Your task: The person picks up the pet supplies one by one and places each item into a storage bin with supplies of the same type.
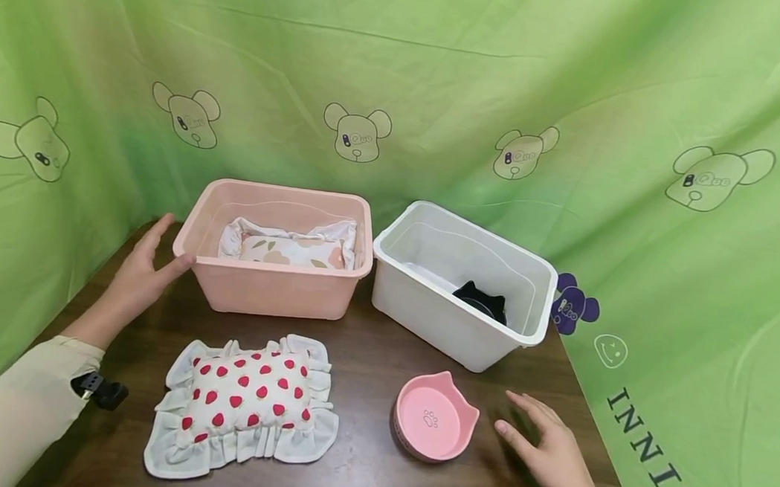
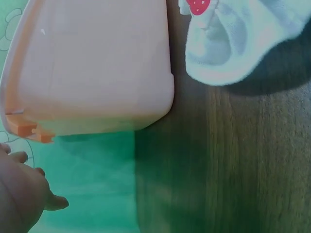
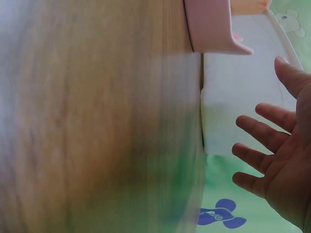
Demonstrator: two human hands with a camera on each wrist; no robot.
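My left hand (image 1: 138,276) is beside the left end of the pink bin (image 1: 280,289), fingers extended and thumb near its front corner. In the left wrist view that hand (image 2: 24,187) shows apart from the bin wall. Inside the pink bin lies a floral pillow (image 1: 292,251) with a white ruffle. My right hand (image 1: 548,450) hovers to the right of a pink cat-eared bowl (image 1: 436,418), fingers spread and holding nothing. A strawberry-print pillow (image 1: 247,391) with a white frill lies in front of the pink bin. The white bin (image 1: 439,317) holds a black cat-eared bowl (image 1: 483,303).
The bins stand side by side at the back of the dark wooden table (image 1: 364,450), the white one angled. A green curtain (image 1: 440,75) printed with bear heads hangs behind and down both sides. A dark band (image 1: 99,390) circles my left wrist.
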